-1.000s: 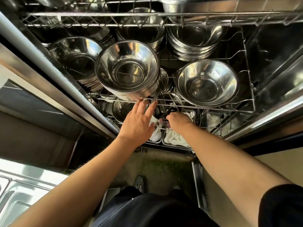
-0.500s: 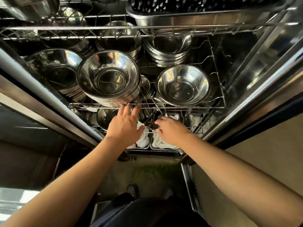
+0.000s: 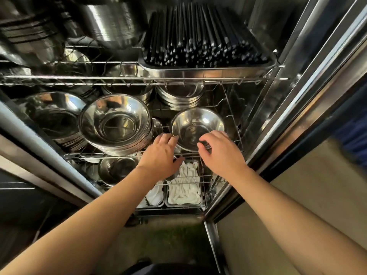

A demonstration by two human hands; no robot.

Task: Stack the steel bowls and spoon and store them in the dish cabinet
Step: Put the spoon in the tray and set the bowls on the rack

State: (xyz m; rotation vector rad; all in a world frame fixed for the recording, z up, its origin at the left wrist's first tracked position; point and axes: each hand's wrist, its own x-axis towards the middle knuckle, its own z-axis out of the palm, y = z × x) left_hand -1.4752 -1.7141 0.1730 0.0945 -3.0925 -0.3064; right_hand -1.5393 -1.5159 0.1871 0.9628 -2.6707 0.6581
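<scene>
We are at the storing step: both our left hand (image 3: 161,153) and right hand (image 3: 220,152) reach, fingers loosely apart, to the near rim of the shiny round steel bowl (image 3: 196,127) on the cabinet's wire rack shelf (image 3: 233,124). Whether either grips it we cannot tell, and no spoon shows. Next, we judge, comes seating it steadily beside the tall stack of nested steel bowls (image 3: 115,124).

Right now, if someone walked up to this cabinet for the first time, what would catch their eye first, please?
Probably the tall stack of steel bowls gleaming at the middle of the wire shelf, with a single bowl to its right. The left hand and right hand reach toward that single bowl's near rim, fingers curled. Above, a steel tray packed with black chopsticks stands out on the upper rack.
</scene>
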